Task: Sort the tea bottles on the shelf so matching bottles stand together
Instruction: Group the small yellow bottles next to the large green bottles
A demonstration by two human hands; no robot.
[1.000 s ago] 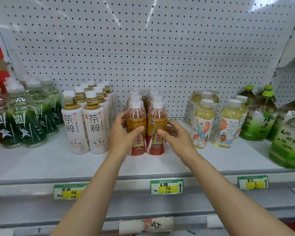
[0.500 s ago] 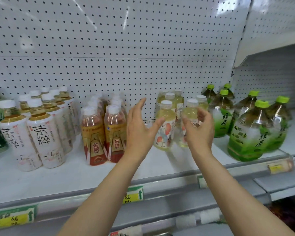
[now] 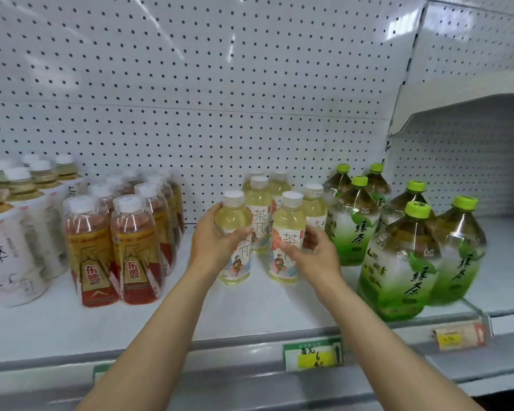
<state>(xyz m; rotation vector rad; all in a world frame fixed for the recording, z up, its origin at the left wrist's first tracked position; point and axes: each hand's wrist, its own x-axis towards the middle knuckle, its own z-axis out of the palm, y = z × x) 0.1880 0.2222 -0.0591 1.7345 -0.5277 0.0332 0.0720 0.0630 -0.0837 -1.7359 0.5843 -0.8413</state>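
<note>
A: Where are your hands?

B: Your left hand (image 3: pixel 212 237) curls round the front-left pale yellow tea bottle (image 3: pixel 234 238), thumb across its label. Your right hand (image 3: pixel 315 253) grips the front-right pale yellow bottle (image 3: pixel 287 238) from its right side. Both bottles stand upright on the shelf (image 3: pixel 250 307).

A: And what stands around them?

B: More pale yellow bottles (image 3: pixel 260 203) stand just behind. To your left are the red-and-gold bottles (image 3: pixel 113 247), then the white-labelled bottles (image 3: pixel 9 232). To your right are the large green tea bottles (image 3: pixel 398 262). A price tag (image 3: pixel 313 354) sits on the shelf edge below.
</note>
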